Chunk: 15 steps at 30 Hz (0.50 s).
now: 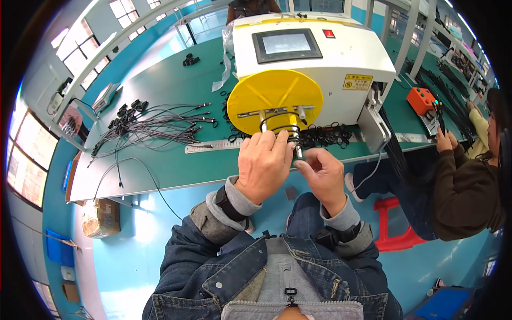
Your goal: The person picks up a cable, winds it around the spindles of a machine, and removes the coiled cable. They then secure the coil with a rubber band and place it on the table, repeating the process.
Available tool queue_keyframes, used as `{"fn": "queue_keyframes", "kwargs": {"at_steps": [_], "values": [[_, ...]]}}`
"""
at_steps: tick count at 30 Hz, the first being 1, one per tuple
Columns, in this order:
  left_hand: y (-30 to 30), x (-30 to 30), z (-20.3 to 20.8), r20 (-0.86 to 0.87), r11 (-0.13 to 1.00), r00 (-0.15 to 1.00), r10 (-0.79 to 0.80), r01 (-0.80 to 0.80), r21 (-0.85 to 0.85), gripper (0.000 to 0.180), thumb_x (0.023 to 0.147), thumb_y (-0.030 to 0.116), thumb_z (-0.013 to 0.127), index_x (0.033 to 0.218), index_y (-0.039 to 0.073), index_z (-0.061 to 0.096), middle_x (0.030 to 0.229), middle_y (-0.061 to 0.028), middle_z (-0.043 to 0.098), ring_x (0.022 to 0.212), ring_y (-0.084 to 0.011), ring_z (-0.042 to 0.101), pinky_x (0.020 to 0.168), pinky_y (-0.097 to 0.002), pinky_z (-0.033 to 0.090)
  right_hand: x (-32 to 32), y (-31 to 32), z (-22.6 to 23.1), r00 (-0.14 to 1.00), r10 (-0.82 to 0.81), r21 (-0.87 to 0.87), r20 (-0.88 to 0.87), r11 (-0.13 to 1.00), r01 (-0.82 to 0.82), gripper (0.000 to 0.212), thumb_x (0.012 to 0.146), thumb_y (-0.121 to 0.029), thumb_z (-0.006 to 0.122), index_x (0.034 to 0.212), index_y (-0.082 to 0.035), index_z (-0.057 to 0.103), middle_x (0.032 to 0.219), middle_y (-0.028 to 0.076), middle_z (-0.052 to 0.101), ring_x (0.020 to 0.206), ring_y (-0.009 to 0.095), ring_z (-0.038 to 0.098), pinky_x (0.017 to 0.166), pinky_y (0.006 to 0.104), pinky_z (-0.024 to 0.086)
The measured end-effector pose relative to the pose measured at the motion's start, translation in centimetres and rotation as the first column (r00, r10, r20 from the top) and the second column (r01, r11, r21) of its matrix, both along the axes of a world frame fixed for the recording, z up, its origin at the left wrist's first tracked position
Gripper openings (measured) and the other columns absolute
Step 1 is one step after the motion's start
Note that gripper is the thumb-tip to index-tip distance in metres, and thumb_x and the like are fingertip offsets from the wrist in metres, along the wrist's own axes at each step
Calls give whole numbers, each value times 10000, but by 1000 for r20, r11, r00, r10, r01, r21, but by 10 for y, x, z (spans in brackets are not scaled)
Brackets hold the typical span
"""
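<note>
A yellow disc [250, 98] on the front of a white winding machine [314, 74] carries metal posts that stick out toward me. Black cable [277, 127] is looped around these posts. My left hand [264, 162] lies over the posts with its fingers curled down on the cable loops. At the tip of the right-hand post, my right hand [322, 173] has thumb and forefinger pinched close to a dark bit of the cable. Part of the cable is hidden beneath my left fingers.
Finished-looking black cables [160, 125] with connectors lie spread at left. Small black coils [325, 137] sit under the disc, near a steel ruler [213, 146]. A co-worker [464, 186] sits at right by an orange box [421, 100]; a red stool [392, 226] stands below the table.
</note>
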State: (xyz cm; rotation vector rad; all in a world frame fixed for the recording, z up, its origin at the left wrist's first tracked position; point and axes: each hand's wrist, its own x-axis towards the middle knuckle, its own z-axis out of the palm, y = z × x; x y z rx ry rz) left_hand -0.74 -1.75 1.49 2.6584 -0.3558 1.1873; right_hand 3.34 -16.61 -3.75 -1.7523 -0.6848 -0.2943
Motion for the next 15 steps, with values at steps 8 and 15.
{"fn": "queue_keyframes", "kwargs": {"at_steps": [8,15], "values": [[14,3,-1,-113,992,986,124,-123,24,555,809,142,478,1248,-129,275,1148,-311,400,1035,-425,433,899,-423,360,35,16,8,952,7,-120,305,992,31,828,629,-114,774,1296,10,299,1216,150,421,1002,209,507,761,273,464],[19,4,0,-422,961,878,-227,132,-242,578,862,146,404,1270,-187,167,1298,-399,194,1253,-479,195,1043,-415,209,56,30,-9,952,307,144,16,941,-306,960,596,-13,752,1357,15,167,1186,182,395,1066,285,479,859,347,455]]}}
